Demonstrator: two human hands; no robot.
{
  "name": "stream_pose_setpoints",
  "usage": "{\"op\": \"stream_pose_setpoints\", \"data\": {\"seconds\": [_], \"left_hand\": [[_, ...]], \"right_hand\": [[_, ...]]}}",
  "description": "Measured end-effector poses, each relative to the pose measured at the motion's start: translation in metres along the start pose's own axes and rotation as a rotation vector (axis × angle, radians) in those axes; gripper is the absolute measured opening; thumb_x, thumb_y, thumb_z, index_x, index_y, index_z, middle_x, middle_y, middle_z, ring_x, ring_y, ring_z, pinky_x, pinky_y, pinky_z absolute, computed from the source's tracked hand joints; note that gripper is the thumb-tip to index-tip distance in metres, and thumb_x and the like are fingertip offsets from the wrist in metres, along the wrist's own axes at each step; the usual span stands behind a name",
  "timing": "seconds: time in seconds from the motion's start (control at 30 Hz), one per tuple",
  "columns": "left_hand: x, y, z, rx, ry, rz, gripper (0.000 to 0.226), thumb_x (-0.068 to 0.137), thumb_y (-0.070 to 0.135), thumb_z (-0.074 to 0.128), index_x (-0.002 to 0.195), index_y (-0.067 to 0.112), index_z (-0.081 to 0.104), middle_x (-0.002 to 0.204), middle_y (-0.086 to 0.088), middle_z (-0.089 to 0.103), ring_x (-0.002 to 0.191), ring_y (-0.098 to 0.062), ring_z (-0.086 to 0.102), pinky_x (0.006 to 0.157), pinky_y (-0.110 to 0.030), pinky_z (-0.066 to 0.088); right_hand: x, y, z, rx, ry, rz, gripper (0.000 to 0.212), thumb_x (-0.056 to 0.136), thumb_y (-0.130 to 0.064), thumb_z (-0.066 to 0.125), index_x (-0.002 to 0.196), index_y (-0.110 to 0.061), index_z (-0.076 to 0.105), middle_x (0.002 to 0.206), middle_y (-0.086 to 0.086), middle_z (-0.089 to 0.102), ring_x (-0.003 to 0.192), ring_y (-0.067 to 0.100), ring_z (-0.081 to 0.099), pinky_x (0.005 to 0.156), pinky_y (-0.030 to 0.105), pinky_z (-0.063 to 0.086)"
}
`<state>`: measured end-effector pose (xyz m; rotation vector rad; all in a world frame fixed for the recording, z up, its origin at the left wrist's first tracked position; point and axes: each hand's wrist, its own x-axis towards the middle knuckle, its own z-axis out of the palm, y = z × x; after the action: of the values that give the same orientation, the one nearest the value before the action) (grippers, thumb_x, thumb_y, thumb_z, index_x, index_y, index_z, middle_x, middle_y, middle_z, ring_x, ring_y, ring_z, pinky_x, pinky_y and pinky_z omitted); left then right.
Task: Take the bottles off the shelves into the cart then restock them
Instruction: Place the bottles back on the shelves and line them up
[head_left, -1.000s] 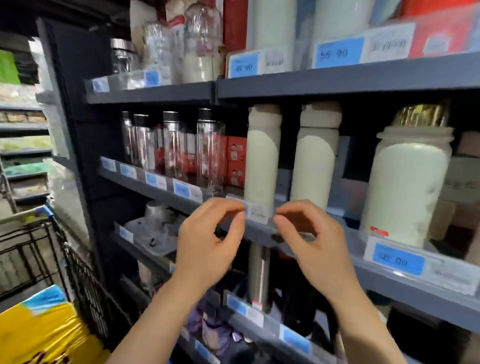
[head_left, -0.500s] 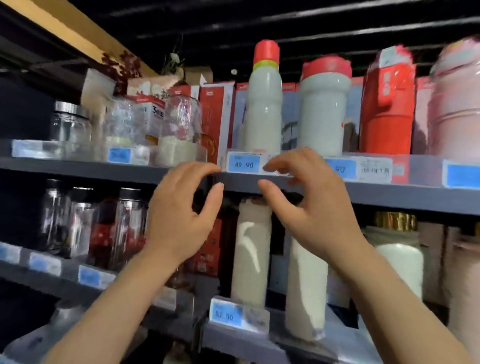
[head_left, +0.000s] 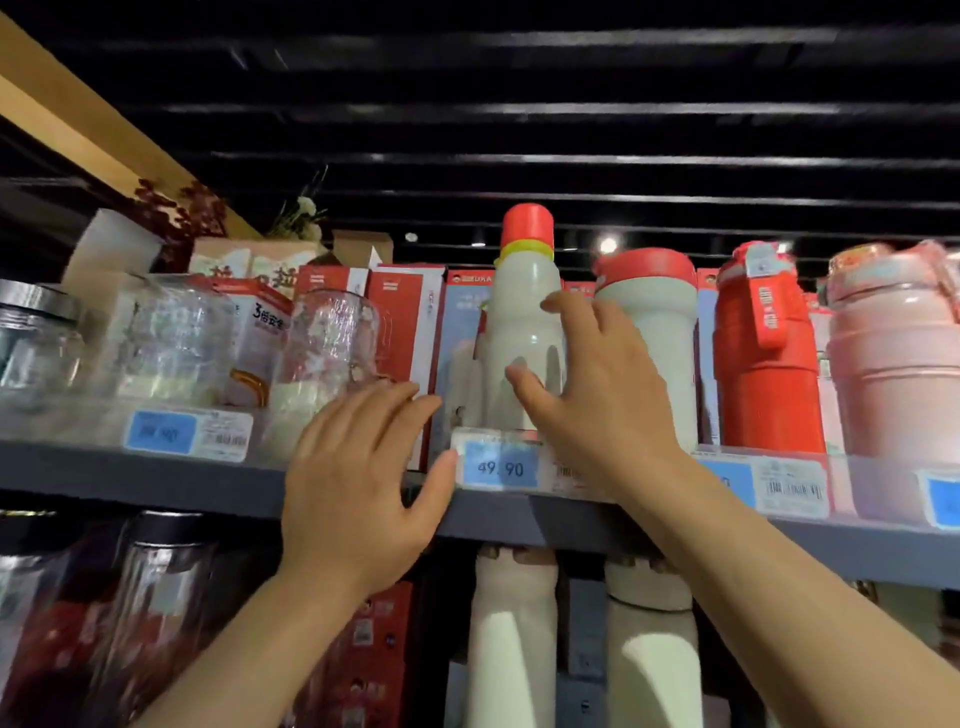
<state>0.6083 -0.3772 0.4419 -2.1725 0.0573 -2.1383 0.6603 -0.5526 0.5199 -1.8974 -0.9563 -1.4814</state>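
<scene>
Two hands flank the white red-capped bottle (head_left: 524, 332): right hand (head_left: 597, 395) spread beside it, left hand (head_left: 358, 478) open below-left, neither gripping, poised for lifting.

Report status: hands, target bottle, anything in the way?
Both hands open: right hand reaching round white red-capped bottle, left hand below it. Bottle upright on shelf. Wide-lidded bottle crowds right.

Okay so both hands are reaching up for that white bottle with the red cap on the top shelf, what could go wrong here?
1. The white bottle is tall and narrow; neither hand grips it yet, so a nudge from the right hand might tip it.
2. The red-lidded white bottle stands close beside it and could get knocked as the fingers close.
3. The left hand is by the 49.90 price tag, which may get dislodged.
</scene>
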Motion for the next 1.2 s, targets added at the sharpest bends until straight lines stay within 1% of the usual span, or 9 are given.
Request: {"op": "stream_pose_setpoints", "data": {"seconds": [0.13, 0.23, 0.4, 0.57, 0.7, 0.83, 0.93, 1.03, 1.2], "left_hand": [[-0.010, -0.011, 0.004, 0.001, -0.010, 0.088, 0.044, 0.090, 0.036, 0.041, 0.113, 0.011, 0.070, 0.120, -0.008, 0.066, 0.113, -0.027, 0.058, 0.110, -0.040, 0.029], [-0.013, -0.017, 0.006, -0.007, 0.000, 0.130, 0.045, 0.090, 0.034, 0.042, 0.117, 0.010, 0.068, 0.120, -0.009, 0.065, 0.112, -0.029, 0.058, 0.109, -0.045, 0.033], [-0.015, -0.016, 0.006, -0.020, -0.015, 0.113, 0.046, 0.092, 0.035, 0.039, 0.121, 0.012, 0.067, 0.124, -0.008, 0.064, 0.116, -0.029, 0.057, 0.110, -0.046, 0.031], [-0.017, -0.017, 0.001, -0.001, -0.069, 0.093, 0.051, 0.098, 0.043, 0.033, 0.132, 0.014, 0.057, 0.136, -0.007, 0.057, 0.128, -0.024, 0.047, 0.115, -0.043, 0.024], [-0.019, -0.034, -0.006, 0.033, -0.102, 0.062, 0.058, 0.101, 0.051, 0.023, 0.135, 0.015, 0.053, 0.136, -0.005, 0.056, 0.129, -0.022, 0.045, 0.117, -0.038, 0.018], [-0.023, -0.041, -0.004, 0.036, -0.032, 0.078, 0.053, 0.101, 0.046, 0.023, 0.137, 0.016, 0.048, 0.133, -0.006, 0.058, 0.126, -0.024, 0.048, 0.111, -0.042, 0.029], [-0.024, -0.041, -0.001, 0.046, 0.004, 0.074, 0.054, 0.101, 0.045, 0.024, 0.136, 0.016, 0.052, 0.131, -0.006, 0.059, 0.124, -0.025, 0.050, 0.107, -0.046, 0.034], [-0.025, -0.041, 0.000, 0.051, 0.022, 0.073, 0.056, 0.101, 0.045, 0.024, 0.135, 0.013, 0.055, 0.129, -0.006, 0.060, 0.123, -0.027, 0.052, 0.105, -0.050, 0.038], [-0.025, -0.042, 0.002, 0.048, 0.054, 0.076, 0.055, 0.101, 0.043, 0.025, 0.133, 0.012, 0.058, 0.126, -0.005, 0.061, 0.120, -0.028, 0.054, 0.101, -0.051, 0.041]], "right_hand": [[0.012, -0.014, 0.021, -0.096, -0.059, 0.125, 0.070, 0.085, -0.047, 0.063, 0.140, -0.030, 0.024, 0.138, 0.004, 0.033, 0.113, 0.029, 0.046, 0.071, 0.032, 0.037], [0.011, -0.016, 0.032, -0.146, -0.090, 0.209, 0.086, 0.082, -0.053, 0.065, 0.144, -0.035, 0.008, 0.147, 0.007, 0.022, 0.112, 0.032, 0.050, 0.071, 0.034, 0.041], [0.013, -0.014, 0.033, -0.078, -0.154, 0.309, 0.101, 0.077, -0.056, 0.071, 0.146, -0.036, 0.000, 0.135, 0.010, 0.039, 0.104, 0.032, 0.058, 0.072, 0.034, 0.042], [0.011, -0.014, 0.026, 0.019, -0.199, 0.305, 0.101, 0.079, -0.046, 0.071, 0.148, -0.036, -0.001, 0.127, 0.010, 0.045, 0.092, 0.027, 0.054, 0.068, 0.031, 0.038], [0.010, -0.012, 0.024, 0.096, -0.215, 0.290, 0.101, 0.079, -0.040, 0.069, 0.148, -0.036, -0.003, 0.122, 0.008, 0.046, 0.082, 0.022, 0.048, 0.066, 0.030, 0.038], [0.010, -0.012, 0.024, 0.084, -0.205, 0.304, 0.100, 0.078, -0.045, 0.069, 0.148, -0.038, -0.003, 0.126, 0.007, 0.044, 0.085, 0.024, 0.051, 0.066, 0.031, 0.038], [0.010, -0.013, 0.026, 0.019, -0.199, 0.333, 0.105, 0.075, -0.058, 0.068, 0.148, -0.037, -0.003, 0.131, 0.006, 0.037, 0.100, 0.028, 0.055, 0.068, 0.032, 0.036], [0.009, -0.013, 0.029, -0.012, -0.185, 0.317, 0.109, 0.071, -0.067, 0.067, 0.148, -0.036, -0.005, 0.133, 0.008, 0.035, 0.108, 0.030, 0.053, 0.073, 0.035, 0.042], [0.009, -0.012, 0.027, 0.066, -0.230, 0.245, 0.093, 0.085, -0.053, 0.057, 0.148, -0.038, -0.010, 0.135, 0.008, 0.040, 0.093, 0.025, 0.053, 0.070, 0.031, 0.039]]}}
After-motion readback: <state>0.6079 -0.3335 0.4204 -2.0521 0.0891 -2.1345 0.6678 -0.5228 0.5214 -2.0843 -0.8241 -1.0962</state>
